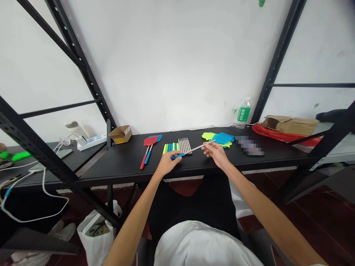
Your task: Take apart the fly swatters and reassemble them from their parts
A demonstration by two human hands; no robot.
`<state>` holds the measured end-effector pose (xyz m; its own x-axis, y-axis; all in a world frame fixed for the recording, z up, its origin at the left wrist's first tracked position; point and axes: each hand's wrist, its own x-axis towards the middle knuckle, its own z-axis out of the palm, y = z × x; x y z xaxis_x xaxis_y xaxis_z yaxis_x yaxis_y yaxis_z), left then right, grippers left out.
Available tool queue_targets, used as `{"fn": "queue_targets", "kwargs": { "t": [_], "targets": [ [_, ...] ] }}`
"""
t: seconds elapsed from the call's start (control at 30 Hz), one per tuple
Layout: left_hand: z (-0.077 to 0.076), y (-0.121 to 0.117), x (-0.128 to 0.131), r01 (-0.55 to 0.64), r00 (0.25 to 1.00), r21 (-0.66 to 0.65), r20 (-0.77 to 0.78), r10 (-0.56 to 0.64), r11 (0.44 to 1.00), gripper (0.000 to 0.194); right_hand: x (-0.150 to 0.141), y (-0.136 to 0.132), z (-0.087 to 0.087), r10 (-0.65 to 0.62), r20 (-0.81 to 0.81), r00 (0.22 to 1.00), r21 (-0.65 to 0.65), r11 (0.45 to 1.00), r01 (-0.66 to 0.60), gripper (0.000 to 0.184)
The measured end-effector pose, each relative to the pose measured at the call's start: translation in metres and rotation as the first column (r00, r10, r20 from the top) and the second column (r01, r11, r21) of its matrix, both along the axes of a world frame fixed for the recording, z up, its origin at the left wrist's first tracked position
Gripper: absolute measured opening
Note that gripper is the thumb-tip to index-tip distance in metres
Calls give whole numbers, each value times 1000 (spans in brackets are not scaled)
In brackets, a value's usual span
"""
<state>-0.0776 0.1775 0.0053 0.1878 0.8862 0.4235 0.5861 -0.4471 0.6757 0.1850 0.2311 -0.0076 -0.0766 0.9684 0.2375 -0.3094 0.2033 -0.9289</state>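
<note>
My left hand (168, 161) is closed on the blue grip of a handle (177, 155) whose thin metal rod (197, 147) slants up to the right. My right hand (215, 151) pinches the rod's far end. Both hands hover just above the black table (124, 162). Behind them lie a row of green and blue grips (171, 147) and a row of bare metal rods (185, 145). A pile of flat green and blue swatter heads (219, 138) sits right of my right hand. Two finished swatters, red (148, 146) and blue (154, 141), lie to the left.
A small open cardboard box (120, 134) stands at the back left, a water bottle (243, 113) at the back right. A brown paper parcel on red plastic (290, 125) lies far right. Black rack posts frame the table. A power strip (91, 142) and cables lie left; a white bag (97, 236) sits on the floor.
</note>
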Motion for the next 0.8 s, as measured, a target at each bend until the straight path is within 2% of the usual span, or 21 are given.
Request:
{"fn": "queue_targets", "kwargs": {
  "t": [0.13, 0.4, 0.6, 0.8],
  "targets": [
    [0, 0, 0, -2, 1000, 6, 9, 2, 1000, 32, -1, 0, 0, -16, 5, 1000, 5, 1000, 16, 33],
    [1, 0, 0, -2, 1000, 2, 14, 2, 1000, 31, 2, 0, -2, 50, -4, 999, 32, 998, -50, 34],
    [1, -1, 1, 4, 1000, 1, 19, -4, 1000, 30, 0, 2, -3, 15, 26, 1000, 37, 999, -16, 33],
    [0, 0, 1, 1, 1000, 3, 25, -1, 1000, 30, 2, 0, -2, 50, 13, 999, 51, 997, -51, 38]
  ]
}}
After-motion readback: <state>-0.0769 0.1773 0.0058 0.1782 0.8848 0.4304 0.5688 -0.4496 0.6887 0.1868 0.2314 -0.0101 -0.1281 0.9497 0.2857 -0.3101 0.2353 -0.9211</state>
